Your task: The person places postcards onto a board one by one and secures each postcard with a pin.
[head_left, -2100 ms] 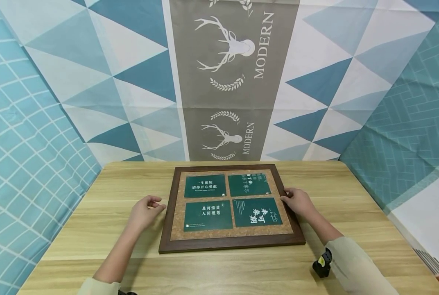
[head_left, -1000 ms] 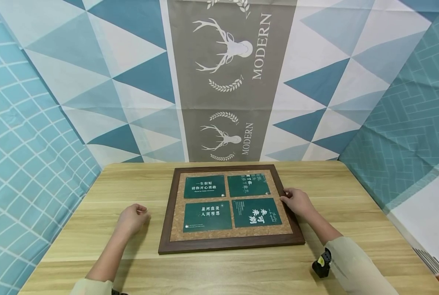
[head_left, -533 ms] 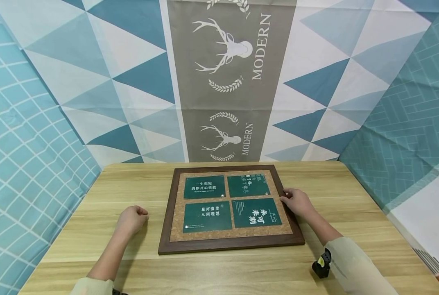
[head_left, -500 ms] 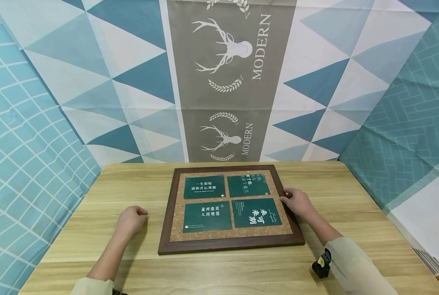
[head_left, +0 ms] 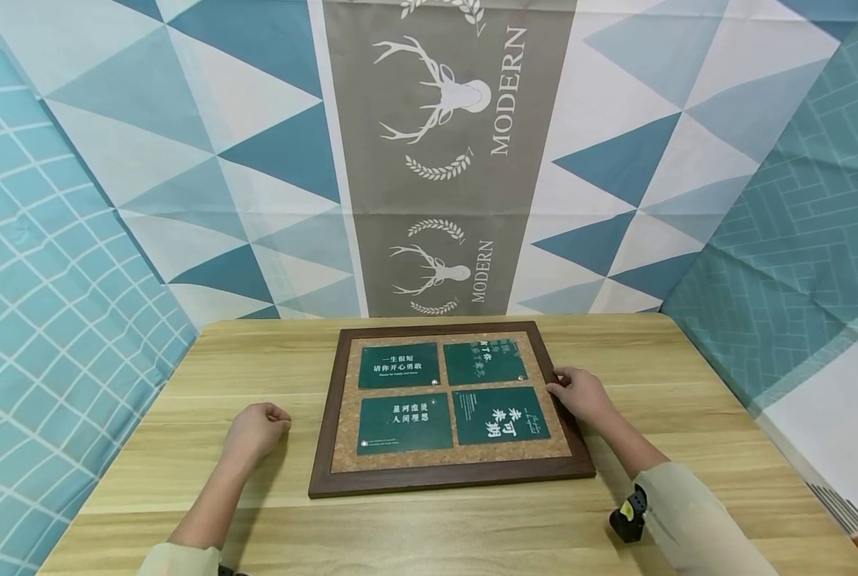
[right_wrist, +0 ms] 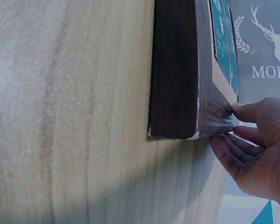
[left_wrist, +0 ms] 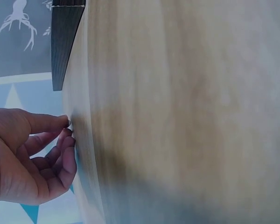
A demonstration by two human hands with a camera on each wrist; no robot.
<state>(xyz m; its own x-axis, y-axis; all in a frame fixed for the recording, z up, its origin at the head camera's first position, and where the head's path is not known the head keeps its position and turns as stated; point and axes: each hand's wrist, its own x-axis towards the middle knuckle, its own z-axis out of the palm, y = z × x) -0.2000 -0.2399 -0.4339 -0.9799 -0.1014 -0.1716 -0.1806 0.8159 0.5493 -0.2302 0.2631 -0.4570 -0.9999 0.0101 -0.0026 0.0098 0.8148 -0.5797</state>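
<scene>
A cork board (head_left: pixel 443 462) with a dark brown wooden frame lies flat on the table. Pinned on it are green cards (head_left: pixel 406 424) with white lettering, in two rows. My right hand (head_left: pixel 579 394) grips the frame's right edge; in the right wrist view the thumb (right_wrist: pixel 245 111) presses on top of the frame while the other fingers sit along its outer side. Left of the board, my left hand (head_left: pixel 254 432) rests by the table with loosely curled fingers and nothing in them. The left wrist view shows a frame corner (left_wrist: pixel 65 44) a short way beyond its fingertips.
The wooden table (head_left: pixel 429 532) extends around the board on all sides. Behind it hangs a patterned cloth (head_left: pixel 443 160) with deer heads and triangles. Blue checked cloth (head_left: pixel 40 280) borders the left, teal cloth (head_left: pixel 782 264) the right.
My left hand has drawn back from the frame's left edge, leftward and toward me, then stayed there. The right hand and the board have kept their places.
</scene>
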